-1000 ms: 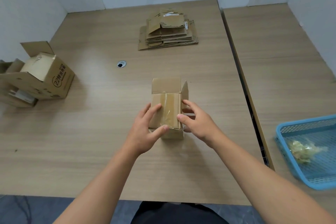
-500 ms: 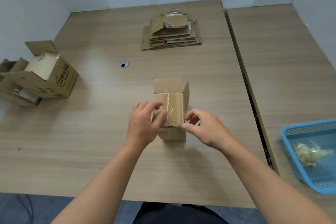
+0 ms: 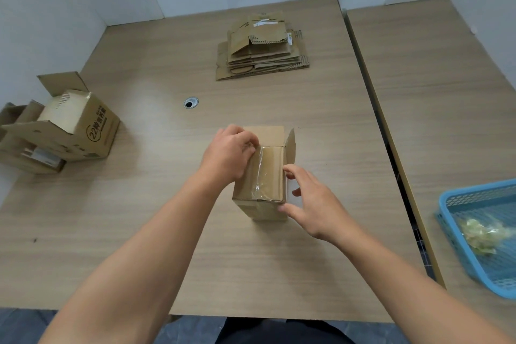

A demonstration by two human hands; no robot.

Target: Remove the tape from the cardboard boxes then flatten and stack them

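Big boxes (image 3: 69,131): Two open boxes sit at the left edge of the table (image 3: 125,218), one leaning on the other. I think they wait their turn.
Left hand (image 3: 227,158): Its fingers are curled at the far end of the tape, on top of the small box. It looks like they pinch the tape end there.
Tape (image 3: 260,176): A clear shiny strip runs down the middle of the box top and over the near edge. Most of it is stuck down. A slow, low pull along the strip, toward the person, should bring it off in one piece and not rip the cardboard.
Small box (image 3: 275,176): It stands in the middle of the table, between the two hands. Its far flap and a side flap stick up.
Flat pile (image 3: 262,47): Squashed boxes lie stacked far behind. This box belongs there once it is flat.
Right hand (image 3: 312,204): The fingers are spread and loose, not closed. The thumb touches the near right corner and a fingertip touches the right top edge. It should press firmly, or the light box may lift with the pull.
Blue basket (image 3: 446,218): It sits on the next table, well apart. Old tape (image 3: 483,232) lies inside, so the strip should go there too.
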